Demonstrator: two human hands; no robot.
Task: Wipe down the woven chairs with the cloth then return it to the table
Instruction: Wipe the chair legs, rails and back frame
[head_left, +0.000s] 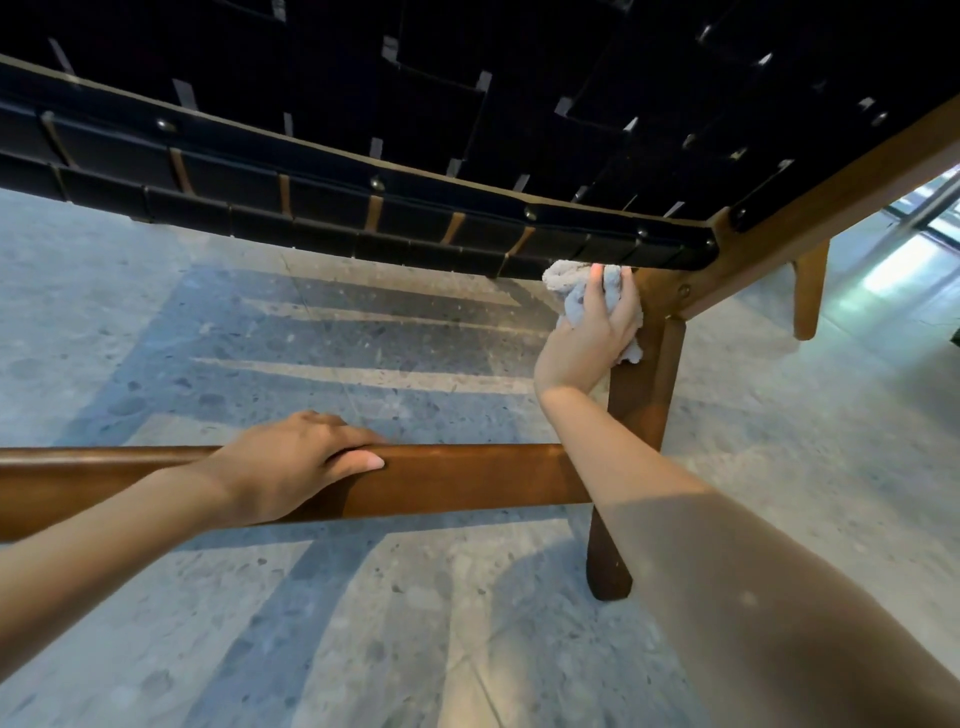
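Grey cloth (567, 285) in curled right hand (592, 338)

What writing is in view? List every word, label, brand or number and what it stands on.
None: no text shows on the woven chair, its wooden rail, the cloth or the floor.
The studs along the seat edge are too small to show any marking.

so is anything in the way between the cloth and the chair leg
Nothing visible. The right hand grips the cloth directly against the top of the wooden leg, just under the woven seat edge. The left hand holds a separate wooden rail, off to the side. The table is out of view.
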